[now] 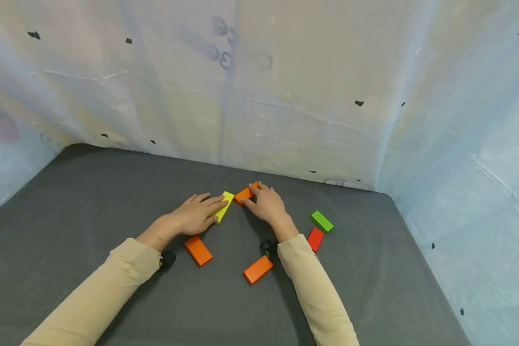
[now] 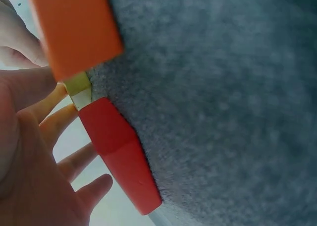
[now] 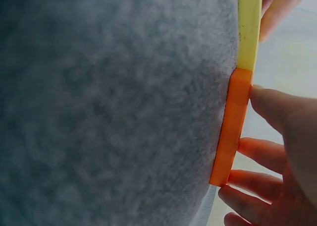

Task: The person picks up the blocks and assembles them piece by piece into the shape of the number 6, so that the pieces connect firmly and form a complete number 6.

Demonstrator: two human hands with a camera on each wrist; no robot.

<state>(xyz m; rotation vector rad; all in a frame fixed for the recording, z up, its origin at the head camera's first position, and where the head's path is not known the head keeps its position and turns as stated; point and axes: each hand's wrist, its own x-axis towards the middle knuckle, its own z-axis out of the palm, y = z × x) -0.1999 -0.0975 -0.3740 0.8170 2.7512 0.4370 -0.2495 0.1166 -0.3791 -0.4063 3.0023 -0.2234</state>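
Note:
My left hand (image 1: 194, 215) reaches over a yellow block (image 1: 222, 213), its straight fingers resting across the top. Beside it my right hand (image 1: 268, 205) holds an orange block (image 1: 243, 194) between thumb and fingertips. In the right wrist view the ends of the yellow block (image 3: 248, 32) and the orange block (image 3: 231, 129) meet at an angle. A red block (image 2: 119, 151) extends from the yellow block's other end in the left wrist view; the left hand mostly hides it in the head view. Nearer my left wrist lies another orange block (image 1: 198, 251).
A third orange block (image 1: 258, 270) lies near the right forearm, with a partly hidden green piece (image 1: 265, 252) behind it. To the right, a green block (image 1: 321, 221) meets a red block (image 1: 315, 239). Pale sheeting (image 1: 302, 86) rises behind the grey surface (image 1: 393, 288).

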